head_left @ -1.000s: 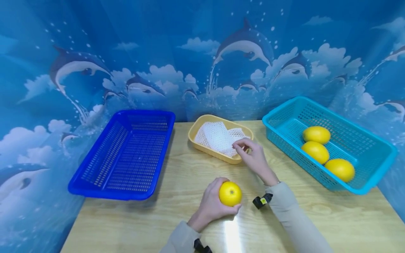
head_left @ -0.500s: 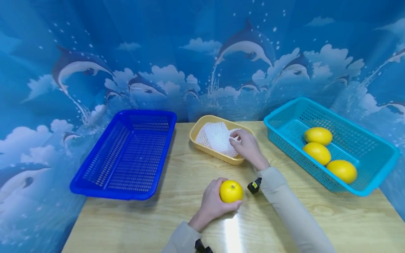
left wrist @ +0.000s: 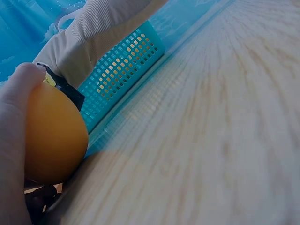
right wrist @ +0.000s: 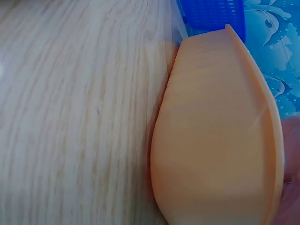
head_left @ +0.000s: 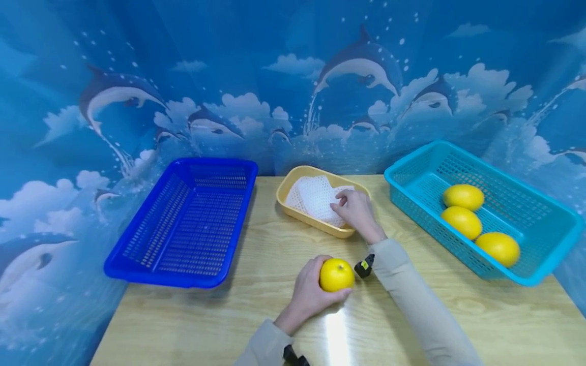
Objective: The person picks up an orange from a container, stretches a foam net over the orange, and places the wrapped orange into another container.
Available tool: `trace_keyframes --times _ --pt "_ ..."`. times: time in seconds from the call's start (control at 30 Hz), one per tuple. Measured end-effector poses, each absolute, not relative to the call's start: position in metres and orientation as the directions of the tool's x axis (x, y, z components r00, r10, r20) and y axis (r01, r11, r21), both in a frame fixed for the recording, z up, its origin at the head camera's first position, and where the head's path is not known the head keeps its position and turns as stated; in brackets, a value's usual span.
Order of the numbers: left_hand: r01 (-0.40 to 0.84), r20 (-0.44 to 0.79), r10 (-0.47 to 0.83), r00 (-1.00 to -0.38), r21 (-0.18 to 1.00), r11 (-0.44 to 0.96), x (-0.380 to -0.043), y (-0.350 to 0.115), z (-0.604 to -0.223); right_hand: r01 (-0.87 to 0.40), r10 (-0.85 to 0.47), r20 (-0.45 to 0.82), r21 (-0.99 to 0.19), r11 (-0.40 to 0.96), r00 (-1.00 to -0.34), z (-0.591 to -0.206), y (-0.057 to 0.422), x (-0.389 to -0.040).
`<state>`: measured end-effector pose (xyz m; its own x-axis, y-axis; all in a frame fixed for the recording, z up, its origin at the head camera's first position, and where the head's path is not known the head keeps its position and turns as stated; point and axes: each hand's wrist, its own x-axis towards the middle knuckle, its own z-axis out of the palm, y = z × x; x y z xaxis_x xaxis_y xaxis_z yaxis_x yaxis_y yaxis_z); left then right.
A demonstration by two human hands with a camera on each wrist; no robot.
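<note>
My left hand (head_left: pixel 309 291) grips a yellow orange (head_left: pixel 337 275) just above the table, thumb on the near side and fingers round the far side. In the left wrist view the same orange (left wrist: pixel 55 133) shows beside the thumb. My right hand (head_left: pixel 358 212) reaches into a small beige basket (head_left: pixel 316 222), its thumb and fingertips at white foam netting (head_left: pixel 317 195). Whether they pinch the netting is unclear. The right wrist view shows mainly the outer wall of the beige basket (right wrist: pixel 215 126), with the fingers mostly hidden behind its rim.
At the left stands a dark blue perforated basket (head_left: pixel 194 223). A turquoise basket (head_left: pixel 545 218) with three oranges (head_left: pixel 462 222) stands on the right. All rest on a wooden table (head_left: pixel 220 325) before a dolphin-print backdrop (head_left: pixel 284 61).
My right hand has moved slightly left, from the basket's right side further onto the netting. The left hand keeps its hold on the orange. The head view has shifted slightly.
</note>
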<state>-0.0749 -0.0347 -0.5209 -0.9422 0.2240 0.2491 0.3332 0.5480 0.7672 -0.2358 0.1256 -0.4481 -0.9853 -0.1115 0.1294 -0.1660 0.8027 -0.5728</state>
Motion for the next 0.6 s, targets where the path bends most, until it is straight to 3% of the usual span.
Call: trace_keyframes --times 0.3,0.6 --pt "0.349 0.268 0.225 -0.937 0.758 0.551 -0.0759 -0.0344 -0.5198 -0.117 -0.04 0.123 -0.719 0.685 -0.992 -0.4468 0.1264 -0.233" --pt "0.352 0.273 0.221 -0.936 0.751 0.559 -0.0749 -0.0339 -0.5198 -0.122 -0.015 0.149 -0.745 0.656 -0.989 -0.4455 0.1279 -0.2287"
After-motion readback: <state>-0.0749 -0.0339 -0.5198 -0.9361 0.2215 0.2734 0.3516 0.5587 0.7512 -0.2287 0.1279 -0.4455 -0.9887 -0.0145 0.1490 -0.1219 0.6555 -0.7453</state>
